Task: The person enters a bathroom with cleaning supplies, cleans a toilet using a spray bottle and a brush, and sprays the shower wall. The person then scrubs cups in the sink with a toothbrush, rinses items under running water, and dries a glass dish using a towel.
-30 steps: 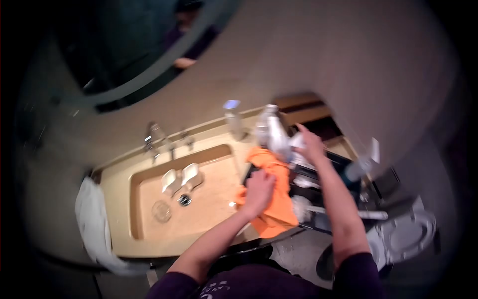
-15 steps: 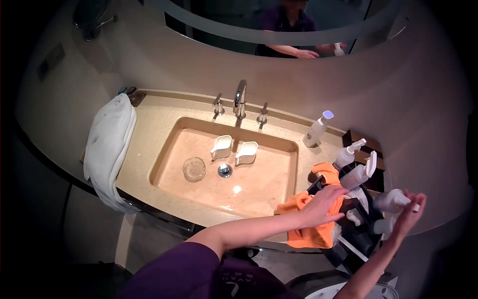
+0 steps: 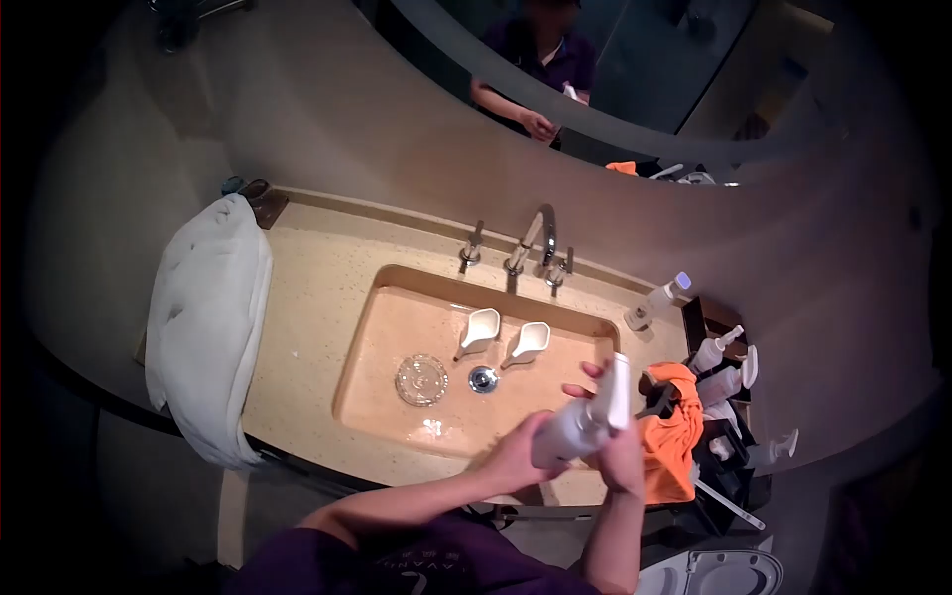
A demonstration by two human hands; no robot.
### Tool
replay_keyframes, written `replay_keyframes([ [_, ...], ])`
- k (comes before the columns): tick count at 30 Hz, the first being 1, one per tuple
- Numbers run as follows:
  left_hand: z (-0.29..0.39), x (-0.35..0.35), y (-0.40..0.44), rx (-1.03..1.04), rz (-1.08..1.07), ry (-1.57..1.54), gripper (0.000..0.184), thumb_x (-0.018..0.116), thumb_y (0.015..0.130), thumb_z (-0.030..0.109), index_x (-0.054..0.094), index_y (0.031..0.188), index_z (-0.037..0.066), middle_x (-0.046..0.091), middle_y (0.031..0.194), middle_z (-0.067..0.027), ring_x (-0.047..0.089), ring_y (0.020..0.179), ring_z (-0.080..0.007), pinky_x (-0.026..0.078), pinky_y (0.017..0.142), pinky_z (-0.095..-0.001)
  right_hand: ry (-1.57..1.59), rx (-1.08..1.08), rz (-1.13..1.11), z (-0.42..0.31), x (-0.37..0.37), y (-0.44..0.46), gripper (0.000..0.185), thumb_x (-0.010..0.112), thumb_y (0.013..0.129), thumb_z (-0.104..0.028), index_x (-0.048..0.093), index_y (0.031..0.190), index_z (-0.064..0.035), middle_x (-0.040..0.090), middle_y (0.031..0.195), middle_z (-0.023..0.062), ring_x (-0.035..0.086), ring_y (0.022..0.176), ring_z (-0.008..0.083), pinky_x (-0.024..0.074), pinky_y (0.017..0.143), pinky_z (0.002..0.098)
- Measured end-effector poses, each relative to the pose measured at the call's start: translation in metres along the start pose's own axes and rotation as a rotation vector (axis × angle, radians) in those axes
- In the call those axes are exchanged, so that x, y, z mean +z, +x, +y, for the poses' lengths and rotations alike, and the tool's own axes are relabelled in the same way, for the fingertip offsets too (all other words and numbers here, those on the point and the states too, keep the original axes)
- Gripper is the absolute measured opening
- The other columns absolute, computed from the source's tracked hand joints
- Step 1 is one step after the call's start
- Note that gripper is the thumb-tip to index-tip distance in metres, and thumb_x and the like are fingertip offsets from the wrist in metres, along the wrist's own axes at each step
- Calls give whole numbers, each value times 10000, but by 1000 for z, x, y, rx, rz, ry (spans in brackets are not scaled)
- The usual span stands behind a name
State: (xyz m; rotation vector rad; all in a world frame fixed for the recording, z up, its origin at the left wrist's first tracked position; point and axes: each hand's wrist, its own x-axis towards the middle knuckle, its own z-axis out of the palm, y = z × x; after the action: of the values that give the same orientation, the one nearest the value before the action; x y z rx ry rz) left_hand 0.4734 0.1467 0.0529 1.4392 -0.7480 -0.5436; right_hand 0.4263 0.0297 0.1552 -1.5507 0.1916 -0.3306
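A white spray bottle (image 3: 569,434) is held tilted over the front right part of the sink, its trigger head pointing up and to the right. My left hand (image 3: 511,458) is closed around the bottle's body. Against the neck and head is my right hand (image 3: 622,458), with some of its fingertips showing behind the bottle. Beneath lies the sink (image 3: 359,372), where two white scoop-shaped cups (image 3: 482,327) and a round clear glass dish (image 3: 422,380) sit around the drain (image 3: 483,379).
An orange cloth (image 3: 671,436) drapes over a black caddy (image 3: 722,501) with several bottles at the right. A white bottle (image 3: 650,307) stands behind it. The faucet (image 3: 534,240) rises at the back; a white towel (image 3: 210,327) covers the left end. A toilet (image 3: 714,575) is below right.
My right hand has brought the spray bottle from beside the caddy leftward over the sink. My left hand has left the orange cloth and taken hold of the bottle. The view has shifted.
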Motion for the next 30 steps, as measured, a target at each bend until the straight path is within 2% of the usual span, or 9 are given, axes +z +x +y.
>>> replay_keyframes([
  [1, -3, -16, -4, -38, 73, 57, 783, 773, 633, 288, 348, 1237, 26, 517, 1133, -216, 521, 1048, -367, 428, 880, -415, -49, -69, -29, 11, 15, 10, 644, 627, 771, -44, 323, 1339, -34, 448, 1257, 117, 510, 1086, 187, 444, 860, 303],
  [3, -10, -38, -10, -105, 170, 147, 770, 763, 640, 279, 342, 1232, 23, 504, 1144, -228, 515, 1051, -375, 426, 876, -424, -159, 83, 123, 34, 38, 40, 420, 617, 811, -87, 468, 1195, -8, 544, 1083, 85, 562, 963, 149, 469, 783, 289],
  [6, -15, -60, -12, -255, 236, 268, 770, 742, 654, 256, 315, 1243, 4, 475, 1169, -243, 496, 1064, -386, 415, 881, -433, -155, 63, 273, 48, 81, 74, 244, 616, 842, -183, 567, 976, 16, 591, 771, 32, 553, 658, 111, 460, 614, 254],
  [7, -20, -66, -10, -216, 269, 255, 776, 741, 656, 255, 309, 1249, 2, 475, 1167, -244, 493, 1070, -384, 411, 886, -432, -248, -7, 249, 60, 84, 86, 232, 609, 849, -207, 586, 908, 15, 587, 718, 31, 527, 648, 93, 440, 596, 248],
  [9, -39, -79, -6, -143, 335, 226, 787, 739, 660, 253, 297, 1260, -2, 477, 1162, -246, 486, 1082, -381, 403, 897, -429, -257, -42, 262, 68, 94, 99, 267, 611, 846, -247, 591, 853, 20, 581, 691, 41, 520, 641, 92, 430, 578, 261],
  [14, -57, -109, 0, -133, 315, 237, 905, 738, 683, 220, 177, 1358, 1, 359, 1235, -231, 394, 1156, -342, 339, 974, -400, -514, -13, 271, 97, 100, 125, 304, 601, 859, -290, 600, 930, 6, 601, 734, 43, 576, 662, 111, 461, 605, 253],
  [25, -58, -132, -17, -38, 473, 212, 613, 627, 773, 94, 317, 1298, 32, 410, 1233, -155, 412, 1164, -277, 372, 943, -363, -598, -62, 342, 117, 96, 130, 296, 610, 850, -295, 604, 901, -3, 606, 703, 49, 578, 647, 111, 464, 593, 260],
  [28, -57, -138, -14, -42, 498, 148, 555, 616, 763, 79, 368, 1257, 29, 444, 1181, -157, 434, 1127, -288, 373, 930, -363, -584, -81, 385, 111, 101, 133, 294, 638, 812, -297, 586, 811, -7, 586, 699, 132, 581, 656, 239, 451, 618, 350],
  [30, -61, -139, -12, -42, 494, 163, 542, 613, 764, 75, 373, 1247, 27, 448, 1180, -157, 440, 1123, -283, 377, 923, -360, -706, -68, 347, 109, 99, 134, 288, 643, 808, -293, 582, 814, -12, 585, 698, 135, 583, 652, 254, 451, 614, 359],
])
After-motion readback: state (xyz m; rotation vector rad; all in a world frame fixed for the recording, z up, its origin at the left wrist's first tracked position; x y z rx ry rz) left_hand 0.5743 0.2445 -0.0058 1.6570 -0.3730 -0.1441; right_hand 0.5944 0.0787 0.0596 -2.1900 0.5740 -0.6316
